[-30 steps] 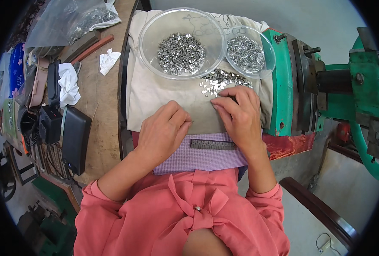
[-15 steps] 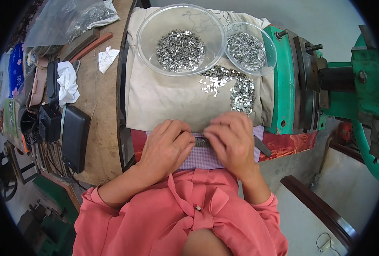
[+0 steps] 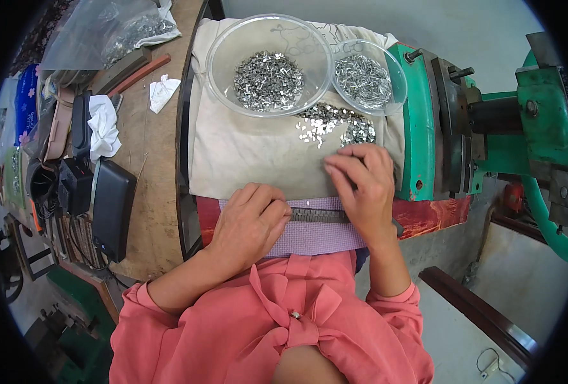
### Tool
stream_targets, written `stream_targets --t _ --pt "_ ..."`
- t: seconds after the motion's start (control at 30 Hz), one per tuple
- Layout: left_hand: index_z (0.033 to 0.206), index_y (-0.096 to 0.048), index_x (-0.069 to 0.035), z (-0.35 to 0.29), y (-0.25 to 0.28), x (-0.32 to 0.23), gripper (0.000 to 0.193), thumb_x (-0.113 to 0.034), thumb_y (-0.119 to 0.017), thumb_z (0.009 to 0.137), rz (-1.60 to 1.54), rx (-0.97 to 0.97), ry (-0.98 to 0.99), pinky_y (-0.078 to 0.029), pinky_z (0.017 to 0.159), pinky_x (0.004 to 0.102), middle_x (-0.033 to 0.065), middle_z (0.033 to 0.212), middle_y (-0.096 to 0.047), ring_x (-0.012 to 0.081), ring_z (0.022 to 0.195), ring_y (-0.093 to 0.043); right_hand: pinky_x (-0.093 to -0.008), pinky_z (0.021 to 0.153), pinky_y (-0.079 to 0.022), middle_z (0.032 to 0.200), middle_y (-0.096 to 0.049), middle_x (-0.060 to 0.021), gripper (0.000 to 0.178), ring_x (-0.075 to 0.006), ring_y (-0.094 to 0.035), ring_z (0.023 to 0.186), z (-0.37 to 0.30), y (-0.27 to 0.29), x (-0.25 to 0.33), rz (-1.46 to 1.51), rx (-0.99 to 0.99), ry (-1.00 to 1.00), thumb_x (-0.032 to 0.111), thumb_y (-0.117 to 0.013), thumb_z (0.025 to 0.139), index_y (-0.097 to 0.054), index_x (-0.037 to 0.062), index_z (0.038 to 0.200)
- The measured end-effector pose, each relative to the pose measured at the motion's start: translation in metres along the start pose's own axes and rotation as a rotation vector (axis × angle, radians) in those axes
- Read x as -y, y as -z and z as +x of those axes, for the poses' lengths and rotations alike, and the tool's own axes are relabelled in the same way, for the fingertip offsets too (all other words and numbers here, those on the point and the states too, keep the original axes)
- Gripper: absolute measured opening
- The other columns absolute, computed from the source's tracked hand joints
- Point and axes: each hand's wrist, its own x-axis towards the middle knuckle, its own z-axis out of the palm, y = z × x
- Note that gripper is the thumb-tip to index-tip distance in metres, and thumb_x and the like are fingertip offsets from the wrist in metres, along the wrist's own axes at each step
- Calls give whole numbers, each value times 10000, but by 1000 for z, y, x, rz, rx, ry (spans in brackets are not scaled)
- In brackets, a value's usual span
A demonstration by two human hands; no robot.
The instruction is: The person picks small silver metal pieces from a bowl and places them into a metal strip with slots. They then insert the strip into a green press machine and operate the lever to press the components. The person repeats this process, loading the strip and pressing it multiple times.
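Note:
A dark, narrow metal bar with rows of slots (image 3: 320,216) lies across a purple checked cloth (image 3: 309,238) in front of me. My left hand (image 3: 248,214) is closed at the bar's left end, thumb and fingers covering it. Above the bar's right part, my right hand (image 3: 368,189) is curled with thumb and fingertips drawn together; whatever they pinch is too small to make out. Just beyond its fingers is a heap of small shiny metal pieces (image 3: 359,133), partly hidden by the hand. One tiny bright piece (image 3: 308,203) rests by the cloth's far edge.
A large clear bowl of small metal parts (image 3: 216,73) and a smaller clear bowl of thin metal parts (image 3: 399,86) stand on a beige cloth (image 3: 245,150). A green machine (image 3: 418,128) borders the right. The wooden table (image 3: 159,166) at left holds a black case (image 3: 114,208).
My right hand has moved away from the bar, up and right toward the metal pieces, uncovering more of the bar. My left hand has stayed at the bar's left end.

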Motion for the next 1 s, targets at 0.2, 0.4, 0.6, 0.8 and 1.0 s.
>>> stream_targets --t 0.2,0.4,0.6,0.8,1.0 --pt "1008 -603 -57 0 2 -1 313 -152 -770 762 15 44 15 -451 810 403 93 1046 -569 293 966 -552 -411 842 -433 922 -625 -33 181 -267 -579 920 17 -15 -11 -118 18 30 131 -808 724 -721 102 879" --pt "1022 -608 -62 1 1 -1 368 -167 -803 729 5 37 18 -451 815 407 96 1060 -576 297 962 -554 -418 848 -435 918 -626 -34 141 -267 -579 908 18 -18 -9 -126 -21 13 94 -784 728 -698 93 839" --pt "1006 -622 -65 0 1 2 375 -148 -821 700 -24 30 28 -456 819 406 97 1052 -601 303 943 -565 -422 873 -434 936 -630 -44 150 -279 -584 922 4 1 7 59 44 56 69 -763 734 -675 80 855" --pt "980 -618 -63 0 0 2 360 -118 -822 689 -49 19 40 -456 817 407 96 1042 -603 306 938 -567 -470 972 -421 970 -634 -30 192 -250 -601 972 -32 5 35 160 151 73 86 -782 717 -686 90 883" --pt "972 -619 -63 0 0 2 350 -106 -820 689 -50 10 34 -454 814 407 96 1031 -603 307 934 -570 -465 967 -422 966 -636 -24 195 -239 -601 961 -40 2 37 141 134 23 92 -806 713 -711 102 883"
